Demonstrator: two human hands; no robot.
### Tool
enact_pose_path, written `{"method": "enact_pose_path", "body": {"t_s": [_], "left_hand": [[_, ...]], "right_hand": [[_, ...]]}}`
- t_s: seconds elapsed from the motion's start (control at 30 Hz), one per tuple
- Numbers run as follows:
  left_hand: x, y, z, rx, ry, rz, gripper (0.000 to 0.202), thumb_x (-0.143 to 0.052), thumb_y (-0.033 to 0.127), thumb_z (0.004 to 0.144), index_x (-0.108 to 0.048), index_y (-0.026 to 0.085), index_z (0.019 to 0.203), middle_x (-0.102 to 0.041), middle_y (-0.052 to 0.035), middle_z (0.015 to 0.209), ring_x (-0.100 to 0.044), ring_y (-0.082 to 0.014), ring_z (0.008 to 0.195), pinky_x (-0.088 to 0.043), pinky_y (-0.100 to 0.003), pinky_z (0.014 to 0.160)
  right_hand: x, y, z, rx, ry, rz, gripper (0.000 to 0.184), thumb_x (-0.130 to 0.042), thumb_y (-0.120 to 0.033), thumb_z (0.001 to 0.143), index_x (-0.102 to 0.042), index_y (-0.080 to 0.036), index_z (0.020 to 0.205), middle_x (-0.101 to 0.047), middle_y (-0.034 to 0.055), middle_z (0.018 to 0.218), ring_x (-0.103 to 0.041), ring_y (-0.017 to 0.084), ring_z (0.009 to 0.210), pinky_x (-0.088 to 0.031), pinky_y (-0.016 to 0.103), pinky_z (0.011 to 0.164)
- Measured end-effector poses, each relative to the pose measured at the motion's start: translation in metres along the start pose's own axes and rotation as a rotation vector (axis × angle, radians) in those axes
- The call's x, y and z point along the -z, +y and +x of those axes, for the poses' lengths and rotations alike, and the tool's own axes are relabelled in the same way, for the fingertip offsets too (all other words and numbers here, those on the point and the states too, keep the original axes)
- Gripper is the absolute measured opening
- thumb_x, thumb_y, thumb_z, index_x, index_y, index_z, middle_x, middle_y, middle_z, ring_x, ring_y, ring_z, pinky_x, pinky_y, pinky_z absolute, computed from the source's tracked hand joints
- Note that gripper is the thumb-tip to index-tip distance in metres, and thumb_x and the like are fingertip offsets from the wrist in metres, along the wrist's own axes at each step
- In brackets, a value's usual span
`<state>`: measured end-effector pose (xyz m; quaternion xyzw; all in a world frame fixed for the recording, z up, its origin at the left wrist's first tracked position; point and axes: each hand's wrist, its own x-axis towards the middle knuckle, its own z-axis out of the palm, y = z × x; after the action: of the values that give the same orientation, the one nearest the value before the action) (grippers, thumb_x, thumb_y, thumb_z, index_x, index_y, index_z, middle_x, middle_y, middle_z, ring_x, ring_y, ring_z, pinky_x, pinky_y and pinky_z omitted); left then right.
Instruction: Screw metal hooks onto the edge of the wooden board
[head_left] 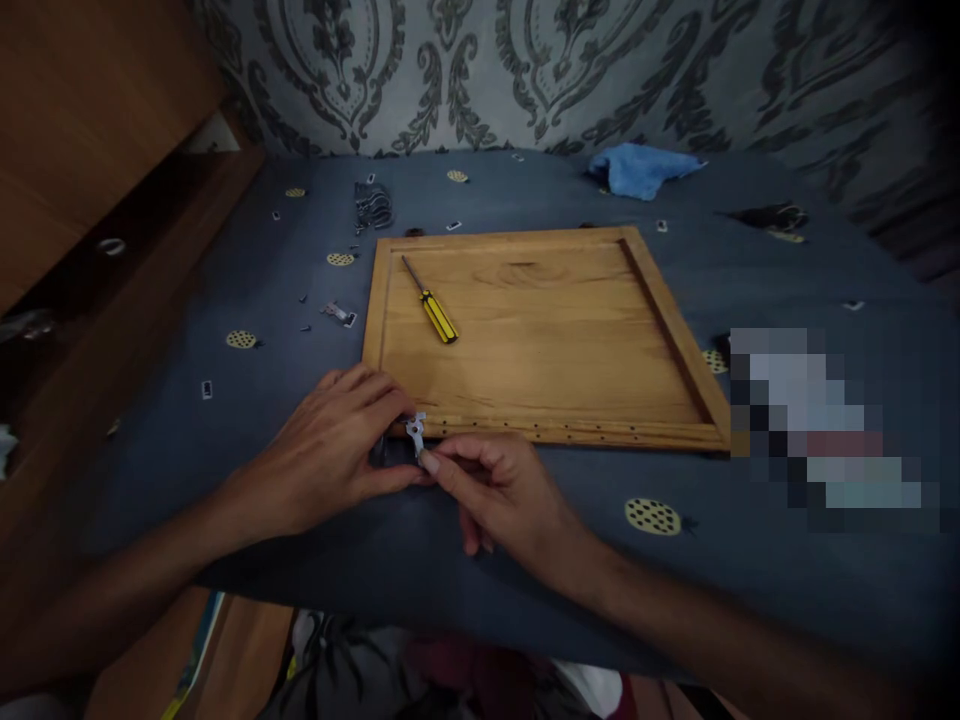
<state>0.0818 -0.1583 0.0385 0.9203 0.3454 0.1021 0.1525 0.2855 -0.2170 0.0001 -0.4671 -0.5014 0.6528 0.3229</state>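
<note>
A wooden panel (pixel 547 340) with a raised frame lies flat on a blue patterned cloth (pixel 270 300). Small holes run along its near edge. At the near left corner, both my hands meet on a small metal bracket (pixel 415 431). My left hand (pixel 330 450) is curled around the corner and the bracket from the left. My right hand (pixel 499 490) pinches the bracket's lower end between thumb and forefinger. A yellow-and-black screwdriver (pixel 431 305) rests on the panel, upper left, untouched.
Loose screws and small metal fittings (pixel 339 313) are scattered left of the panel, with a cluster of metal hardware (pixel 373 205) farther back. A blue rag (pixel 637 168) lies at the back right. Wooden furniture (pixel 90 150) stands at left. A blurred patch covers the right side.
</note>
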Motion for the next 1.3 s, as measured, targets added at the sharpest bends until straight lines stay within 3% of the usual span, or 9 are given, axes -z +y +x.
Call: {"method": "enact_pose_path", "body": {"t_s": [0.13, 0.23, 0.3, 0.4, 0.63, 0.8, 1.3], "left_hand": [[0.000, -0.001, 0.000, 0.027, -0.022, -0.034, 0.031, -0.078, 0.046, 0.090, -0.065, 0.023, 0.105, -0.068, -0.0041, 0.103, -0.059, -0.0259, 0.098, -0.043, -0.038, 0.081], [0.000, -0.001, -0.001, 0.026, -0.034, -0.059, 0.031, -0.079, 0.043, 0.090, -0.065, 0.024, 0.110, -0.069, -0.0035, 0.106, -0.060, -0.0259, 0.100, -0.042, -0.038, 0.083], [0.000, -0.002, -0.001, 0.025, -0.037, -0.074, 0.032, -0.081, 0.042, 0.089, -0.065, 0.024, 0.111, -0.069, -0.0034, 0.109, -0.060, -0.0261, 0.102, -0.041, -0.039, 0.084], [-0.001, -0.002, -0.001, 0.022, -0.021, -0.079, 0.033, -0.082, 0.040, 0.088, -0.065, 0.024, 0.111, -0.069, -0.0027, 0.109, -0.061, -0.0260, 0.102, -0.041, -0.038, 0.084], [0.000, -0.002, 0.001, 0.030, -0.038, -0.096, 0.035, -0.083, 0.042, 0.087, -0.064, 0.026, 0.113, -0.070, -0.0020, 0.104, -0.062, -0.0263, 0.100, -0.041, -0.040, 0.082], [-0.001, -0.002, 0.000, 0.037, -0.029, -0.117, 0.036, -0.082, 0.044, 0.087, -0.065, 0.029, 0.116, -0.071, -0.0019, 0.105, -0.062, -0.0271, 0.100, -0.042, -0.041, 0.081], [0.002, -0.002, 0.000, 0.039, -0.046, -0.120, 0.033, -0.075, 0.046, 0.092, -0.065, 0.030, 0.120, -0.072, -0.0033, 0.111, -0.063, -0.0280, 0.104, -0.042, -0.042, 0.082]], "right_hand": [[0.002, 0.001, -0.005, 0.189, 0.107, -0.234, 0.029, -0.056, -0.035, 0.098, -0.071, -0.019, 0.079, -0.067, -0.0021, 0.063, -0.053, 0.007, 0.040, -0.039, 0.018, 0.038], [0.006, 0.004, -0.009, 0.461, 0.242, -0.583, 0.023, -0.057, -0.023, 0.101, -0.075, -0.019, 0.087, -0.076, 0.0009, 0.073, -0.069, 0.012, 0.059, -0.053, 0.022, 0.057], [0.010, 0.005, -0.011, 0.631, 0.289, -0.789, 0.026, -0.053, -0.020, 0.104, -0.075, -0.018, 0.091, -0.079, 0.0036, 0.082, -0.075, 0.015, 0.071, -0.057, 0.025, 0.066], [0.014, 0.006, -0.012, 0.757, 0.301, -1.013, 0.031, -0.046, -0.022, 0.109, -0.076, -0.017, 0.100, -0.079, 0.0057, 0.089, -0.077, 0.016, 0.075, -0.060, 0.025, 0.066], [0.014, 0.012, -0.011, 0.807, 0.257, -1.173, 0.032, -0.047, -0.016, 0.107, -0.074, -0.010, 0.123, -0.075, 0.0181, 0.127, -0.079, 0.022, 0.097, -0.068, 0.031, 0.078], [0.015, 0.017, -0.010, 0.809, 0.239, -1.210, 0.034, -0.046, -0.012, 0.105, -0.073, -0.011, 0.126, -0.074, 0.0175, 0.132, -0.079, 0.022, 0.100, -0.069, 0.032, 0.082], [0.020, 0.015, -0.010, 0.867, 0.183, -1.306, 0.039, -0.039, -0.007, 0.104, -0.069, -0.006, 0.129, -0.072, 0.0201, 0.134, -0.077, 0.023, 0.093, -0.067, 0.033, 0.071]]}}
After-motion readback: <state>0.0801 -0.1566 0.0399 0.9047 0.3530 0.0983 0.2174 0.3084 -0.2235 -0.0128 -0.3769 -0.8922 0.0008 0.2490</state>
